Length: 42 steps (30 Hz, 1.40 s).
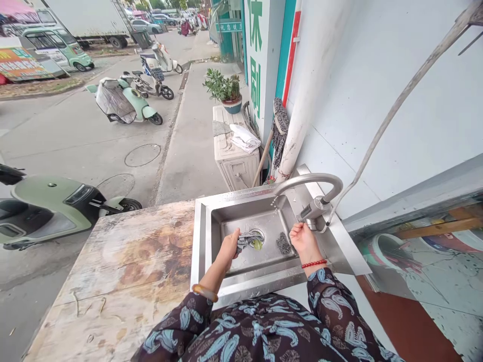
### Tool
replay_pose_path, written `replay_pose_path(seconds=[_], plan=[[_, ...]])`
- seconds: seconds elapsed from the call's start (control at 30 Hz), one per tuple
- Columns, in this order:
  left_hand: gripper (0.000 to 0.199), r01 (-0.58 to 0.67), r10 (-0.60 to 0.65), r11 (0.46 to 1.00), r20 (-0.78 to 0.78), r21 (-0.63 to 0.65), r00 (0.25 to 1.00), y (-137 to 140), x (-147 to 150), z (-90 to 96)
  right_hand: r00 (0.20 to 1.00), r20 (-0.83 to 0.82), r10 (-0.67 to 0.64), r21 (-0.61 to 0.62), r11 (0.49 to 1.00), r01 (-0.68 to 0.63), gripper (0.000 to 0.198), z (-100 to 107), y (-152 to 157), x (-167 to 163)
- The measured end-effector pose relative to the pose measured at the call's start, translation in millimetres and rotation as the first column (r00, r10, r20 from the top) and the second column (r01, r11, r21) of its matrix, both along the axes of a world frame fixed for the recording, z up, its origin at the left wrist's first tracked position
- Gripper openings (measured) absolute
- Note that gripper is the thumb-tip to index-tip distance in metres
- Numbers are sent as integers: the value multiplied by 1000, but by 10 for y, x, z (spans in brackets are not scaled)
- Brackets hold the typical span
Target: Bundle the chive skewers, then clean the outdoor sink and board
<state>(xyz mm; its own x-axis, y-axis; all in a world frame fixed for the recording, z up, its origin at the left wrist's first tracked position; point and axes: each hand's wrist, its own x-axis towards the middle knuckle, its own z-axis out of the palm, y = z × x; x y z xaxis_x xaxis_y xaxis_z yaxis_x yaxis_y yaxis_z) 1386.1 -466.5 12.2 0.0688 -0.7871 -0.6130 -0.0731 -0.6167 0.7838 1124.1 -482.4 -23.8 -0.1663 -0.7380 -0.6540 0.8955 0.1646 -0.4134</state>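
My left hand (228, 249) grips a wet-looking grey cloth (247, 238) above the stainless steel sink (231, 269). The cloth hangs partly over the drain (260, 233), where a yellow-green scrap (257, 244) shows. On the basin floor to the right lies a dark steel-wool scourer (283, 243), apart from both hands. My right hand (301, 240) is beside the base of the tap (316, 208), its fingers curled in; whether anything is inside them is hidden. A curved spout arches over the basin's far right corner, with small water drops under its end.
A stained wooden board (147, 261) adjoins the sink on the left. Beyond the sink stands a beige box-shaped unit (236, 163) bearing a potted plant (232, 103) and white cloth. A mop (279, 128) leans by a white pipe (307, 105). A green scooter (56, 201) is parked left.
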Motion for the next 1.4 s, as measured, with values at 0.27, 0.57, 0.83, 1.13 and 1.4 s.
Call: replay_pose_path(seconds=[0.27,0.57,0.83,1.13,1.4], plan=[[70,-4,3,1000,17,7,1000,1,-54,24,1000,-3,-1,1,1000,1,33,18,-41,-48],[65,70,-66,997,123,-30,990,-70,-219,-13,897,-371,239,-6,966,-260,38,108,169,163],[64,353,-287,913,293,-204,912,-120,-554,45,325,-899,294,-76,625,-777,65,239,209,634],[47,706,-491,698,640,-117,591,25,-379,248,285,-544,789,-51,308,-950,76,171,316,621],[62,765,-475,640,819,71,321,200,-382,457,-82,-720,689,82,-33,-996,31,295,142,723]])
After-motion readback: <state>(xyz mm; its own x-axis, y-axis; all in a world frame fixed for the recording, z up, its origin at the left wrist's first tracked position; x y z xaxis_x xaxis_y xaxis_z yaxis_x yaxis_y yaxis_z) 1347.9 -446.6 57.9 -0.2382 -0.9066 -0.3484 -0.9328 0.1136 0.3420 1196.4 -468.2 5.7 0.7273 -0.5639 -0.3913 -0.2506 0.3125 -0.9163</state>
